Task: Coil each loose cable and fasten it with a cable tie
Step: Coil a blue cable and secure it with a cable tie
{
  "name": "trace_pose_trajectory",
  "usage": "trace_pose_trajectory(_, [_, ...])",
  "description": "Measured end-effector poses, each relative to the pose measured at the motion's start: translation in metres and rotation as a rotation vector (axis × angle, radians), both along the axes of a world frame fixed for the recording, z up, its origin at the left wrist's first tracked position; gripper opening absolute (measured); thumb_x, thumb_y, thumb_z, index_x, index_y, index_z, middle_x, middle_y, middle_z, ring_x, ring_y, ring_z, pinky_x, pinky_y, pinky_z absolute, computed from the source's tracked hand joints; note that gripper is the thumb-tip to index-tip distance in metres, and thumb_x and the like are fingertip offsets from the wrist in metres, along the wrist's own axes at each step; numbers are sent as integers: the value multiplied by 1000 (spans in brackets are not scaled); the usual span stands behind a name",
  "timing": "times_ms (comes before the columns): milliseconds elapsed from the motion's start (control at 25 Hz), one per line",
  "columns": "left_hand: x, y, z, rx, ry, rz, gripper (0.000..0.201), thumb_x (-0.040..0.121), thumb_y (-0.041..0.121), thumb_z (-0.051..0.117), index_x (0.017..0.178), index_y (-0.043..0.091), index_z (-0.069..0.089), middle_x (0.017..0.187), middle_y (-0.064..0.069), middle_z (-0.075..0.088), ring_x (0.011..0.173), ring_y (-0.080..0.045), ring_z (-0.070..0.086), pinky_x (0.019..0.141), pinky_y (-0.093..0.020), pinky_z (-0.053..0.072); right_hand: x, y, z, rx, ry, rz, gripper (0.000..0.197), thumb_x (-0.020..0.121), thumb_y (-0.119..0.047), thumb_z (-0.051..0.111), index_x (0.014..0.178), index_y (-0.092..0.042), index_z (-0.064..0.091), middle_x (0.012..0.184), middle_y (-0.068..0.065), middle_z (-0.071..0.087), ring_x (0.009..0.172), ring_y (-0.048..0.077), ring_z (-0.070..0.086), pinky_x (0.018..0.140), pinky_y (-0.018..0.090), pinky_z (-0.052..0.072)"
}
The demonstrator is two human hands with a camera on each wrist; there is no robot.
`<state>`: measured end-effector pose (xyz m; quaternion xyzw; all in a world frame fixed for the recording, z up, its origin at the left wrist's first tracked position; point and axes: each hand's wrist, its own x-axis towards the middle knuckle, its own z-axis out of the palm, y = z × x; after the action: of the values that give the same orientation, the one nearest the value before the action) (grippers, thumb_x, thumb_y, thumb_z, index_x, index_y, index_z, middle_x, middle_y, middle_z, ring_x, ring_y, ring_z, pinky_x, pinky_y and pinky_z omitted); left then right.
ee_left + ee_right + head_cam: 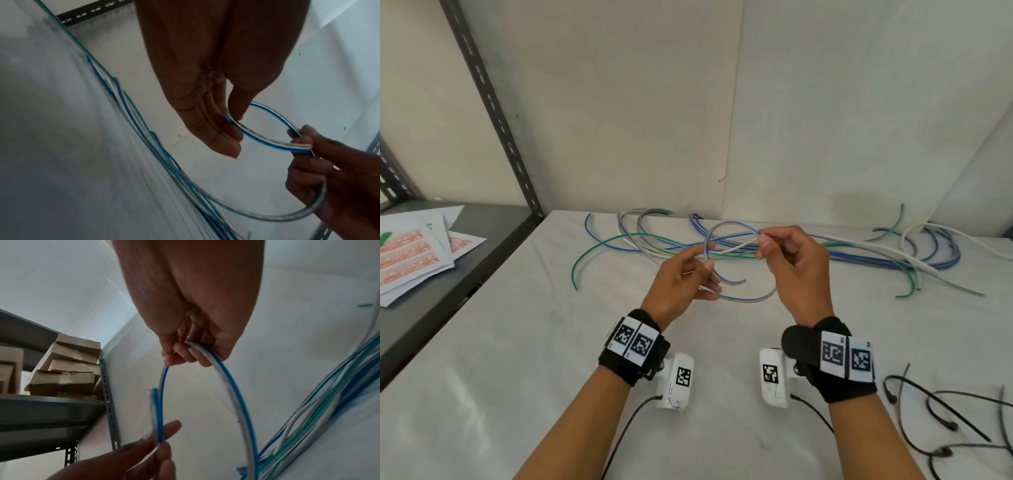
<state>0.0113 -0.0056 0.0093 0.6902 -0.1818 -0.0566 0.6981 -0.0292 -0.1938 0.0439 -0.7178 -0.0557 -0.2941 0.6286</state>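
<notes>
A blue-and-clear striped cable point(732, 224) is bent into a loop in the air above the white table point(517, 359). My left hand point(705, 265) pinches the loop's left side between thumb and fingers point(224, 131). The cable's short cut end point(738, 282) sticks out past it. My right hand point(762, 246) pinches the loop's right side, with the cable point(224, 378) arcing down from its fingers point(185, 353). Behind the hands, several loose blue, green and white cables point(859, 255) lie tangled across the table. Black cable ties point(945, 414) lie at the front right.
A grey metal shelf point(482, 246) with printed paper sheets point(414, 253) adjoins the table on the left, with a slotted upright post point(493, 109) rising from it. Cardboard boxes point(68, 369) sit on a shelf. A white wall point(722, 102) stands close behind the cables.
</notes>
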Motion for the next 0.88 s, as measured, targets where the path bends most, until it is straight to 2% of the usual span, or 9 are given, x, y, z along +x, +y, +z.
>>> trace_pose_trajectory(160, [-2,9,35,70,5,63,26,101,24,58,107,2,71,89,-16,66,76,-25,68,62,-36,62,-6,-1,11,-71,33,2,9,98,-9,61,97,-6,70,69,3,65,58,2,56,60,13,41])
trace_pose_trajectory(200, [-3,10,47,108,7,50,28,100,28,59,107,4,70,87,-16,66,75,-26,69,61,-37,61,-6,-2,15,-95,39,0,10,99,-10,61,97,-6,70,69,2,66,58,1,56,60,12,40])
trace_pose_trajectory(280, [-9,9,71,188,-40,12,28,100,32,59,107,6,68,81,-14,66,71,-28,71,60,-38,61,-9,-2,26,-137,34,15,12,99,-13,62,97,-7,72,70,3,67,60,2,58,62,14,42])
trace_pose_trajectory(360, [-17,3,85,189,-114,19,30,102,33,56,97,4,65,68,-9,62,64,-29,70,55,-35,59,-14,1,32,-151,9,-3,13,99,-17,63,99,-9,73,71,2,68,65,7,61,66,18,46])
trace_pose_trajectory(480, [-26,-7,86,-9,-62,84,34,105,33,48,81,9,53,54,4,44,53,-21,62,46,-26,49,-23,10,30,-67,2,14,14,99,-16,62,110,-13,71,78,5,70,70,8,64,65,19,49])
trace_pose_trajectory(600, [-31,-14,71,-267,134,105,37,106,35,44,75,15,45,56,2,35,54,-17,59,48,-25,46,-26,21,12,-10,96,100,24,98,-14,63,121,-15,64,88,12,73,70,15,67,68,25,55])
trace_pose_trajectory(720, [-32,-18,56,-387,206,115,40,107,35,40,72,16,41,57,1,34,58,-17,64,52,-25,51,-26,29,-1,191,204,173,29,95,-12,67,122,-5,59,82,10,74,60,17,63,69,32,56])
trace_pose_trajectory(800, [-30,-16,51,-435,233,93,41,107,36,40,71,15,41,58,0,36,63,-19,68,54,-25,53,-28,30,-4,303,200,194,28,92,-6,69,117,2,61,79,10,72,60,16,60,68,28,55])
trace_pose_trajectory(880, [-30,-12,48,-428,253,32,39,107,34,42,75,13,49,63,-2,46,75,-20,72,59,-28,58,-29,31,-6,318,148,139,24,90,-3,71,111,3,65,81,9,72,62,11,61,66,23,53])
